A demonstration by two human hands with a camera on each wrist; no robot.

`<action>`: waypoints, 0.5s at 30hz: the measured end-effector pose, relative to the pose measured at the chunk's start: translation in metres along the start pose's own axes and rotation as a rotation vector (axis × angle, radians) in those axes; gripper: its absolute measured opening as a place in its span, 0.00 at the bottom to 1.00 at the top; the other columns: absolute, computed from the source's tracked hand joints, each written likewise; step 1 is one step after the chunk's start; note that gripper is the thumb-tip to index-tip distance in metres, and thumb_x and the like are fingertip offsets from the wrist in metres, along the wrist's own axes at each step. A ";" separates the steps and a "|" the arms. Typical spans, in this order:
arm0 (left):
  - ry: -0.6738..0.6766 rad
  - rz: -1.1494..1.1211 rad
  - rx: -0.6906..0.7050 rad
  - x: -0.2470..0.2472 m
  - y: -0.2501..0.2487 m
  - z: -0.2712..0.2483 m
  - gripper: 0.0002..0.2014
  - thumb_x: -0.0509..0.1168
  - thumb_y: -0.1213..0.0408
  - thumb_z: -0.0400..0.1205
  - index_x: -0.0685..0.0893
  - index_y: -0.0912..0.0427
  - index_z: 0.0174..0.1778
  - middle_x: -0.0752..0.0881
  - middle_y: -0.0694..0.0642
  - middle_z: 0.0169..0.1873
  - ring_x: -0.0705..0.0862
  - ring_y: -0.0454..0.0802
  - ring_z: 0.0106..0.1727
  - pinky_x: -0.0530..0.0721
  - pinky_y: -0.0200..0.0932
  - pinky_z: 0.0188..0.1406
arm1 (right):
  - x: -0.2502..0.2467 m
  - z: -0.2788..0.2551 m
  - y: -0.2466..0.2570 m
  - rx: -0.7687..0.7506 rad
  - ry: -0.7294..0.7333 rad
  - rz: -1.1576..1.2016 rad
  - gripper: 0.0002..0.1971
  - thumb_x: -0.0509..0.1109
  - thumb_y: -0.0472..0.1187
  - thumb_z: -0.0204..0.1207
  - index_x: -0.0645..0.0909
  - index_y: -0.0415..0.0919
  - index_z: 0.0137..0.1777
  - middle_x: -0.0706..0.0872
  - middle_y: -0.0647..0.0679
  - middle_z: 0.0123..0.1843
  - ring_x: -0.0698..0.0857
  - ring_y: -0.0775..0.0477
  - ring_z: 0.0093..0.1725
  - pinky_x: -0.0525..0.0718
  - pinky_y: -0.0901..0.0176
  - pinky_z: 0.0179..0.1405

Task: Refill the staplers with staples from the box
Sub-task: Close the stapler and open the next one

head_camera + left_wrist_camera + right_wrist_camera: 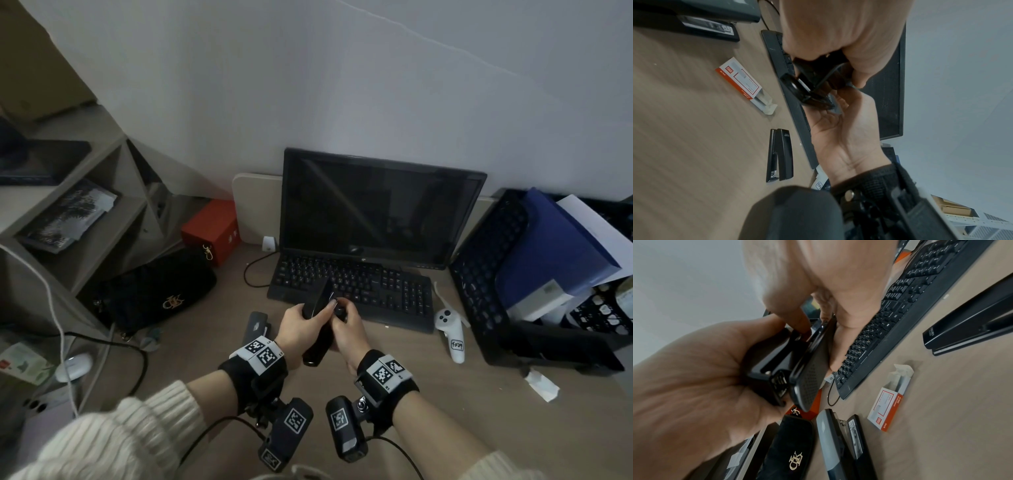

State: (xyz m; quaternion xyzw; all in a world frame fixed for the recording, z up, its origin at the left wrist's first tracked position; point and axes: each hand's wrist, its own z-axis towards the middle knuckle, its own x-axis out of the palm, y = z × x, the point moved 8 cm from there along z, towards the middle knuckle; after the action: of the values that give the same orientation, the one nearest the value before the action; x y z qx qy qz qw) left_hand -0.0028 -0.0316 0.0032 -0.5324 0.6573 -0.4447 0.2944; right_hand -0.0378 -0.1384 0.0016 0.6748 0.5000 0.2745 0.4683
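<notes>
Both hands hold a black stapler (317, 337) above the desk, in front of the keyboard. My left hand (306, 313) wraps round its body from the left, and the palm shows in the right wrist view (694, 386). My right hand (340, 308) pinches the stapler's front end, with its fingers (838, 321) on the dotted base (809, 374). The stapler's top arm (323, 291) stands hinged up. An open red-and-white staple box (744, 84) lies on the desk. A grey stapler (257, 325) lies open to the left. Another black stapler (781, 154) lies shut nearby.
A black keyboard (376, 287) and dark monitor (376, 209) stand behind the hands. A black bag (154, 294) and red box (212, 233) sit at the left by the shelves (102, 212). A white controller (450, 329) and black file rack (479, 291) are at the right.
</notes>
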 end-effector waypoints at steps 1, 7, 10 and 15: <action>0.000 0.002 0.003 0.001 0.000 0.000 0.20 0.77 0.50 0.75 0.88 0.64 0.50 0.91 0.64 0.45 0.92 0.61 0.47 0.91 0.62 0.51 | -0.001 0.000 0.001 0.004 0.003 0.007 0.16 0.61 0.40 0.83 0.71 0.50 0.69 0.84 0.44 0.60 0.85 0.45 0.57 0.85 0.40 0.60; 0.013 0.010 0.002 0.005 0.001 0.001 0.19 0.76 0.51 0.76 0.87 0.64 0.51 0.91 0.63 0.45 0.92 0.59 0.47 0.91 0.60 0.51 | -0.005 -0.002 0.002 0.006 0.012 0.048 0.14 0.60 0.37 0.84 0.72 0.50 0.67 0.84 0.44 0.58 0.85 0.47 0.55 0.87 0.46 0.55; 0.013 0.017 0.014 0.005 0.000 0.001 0.18 0.76 0.51 0.77 0.88 0.64 0.51 0.91 0.62 0.44 0.92 0.58 0.46 0.92 0.57 0.50 | -0.007 -0.001 0.003 0.001 0.009 0.047 0.13 0.60 0.36 0.84 0.72 0.50 0.64 0.85 0.45 0.56 0.86 0.48 0.53 0.87 0.47 0.54; 0.018 0.022 0.018 0.005 0.001 0.002 0.18 0.76 0.52 0.77 0.88 0.64 0.51 0.91 0.62 0.45 0.92 0.58 0.47 0.92 0.56 0.50 | -0.007 -0.003 0.003 0.014 0.003 0.041 0.13 0.60 0.36 0.83 0.72 0.51 0.63 0.85 0.45 0.57 0.86 0.48 0.54 0.87 0.46 0.56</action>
State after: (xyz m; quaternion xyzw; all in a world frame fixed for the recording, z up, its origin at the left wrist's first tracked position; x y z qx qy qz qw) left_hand -0.0032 -0.0365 0.0016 -0.5186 0.6616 -0.4521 0.2983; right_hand -0.0416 -0.1436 0.0058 0.6877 0.4887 0.2816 0.4570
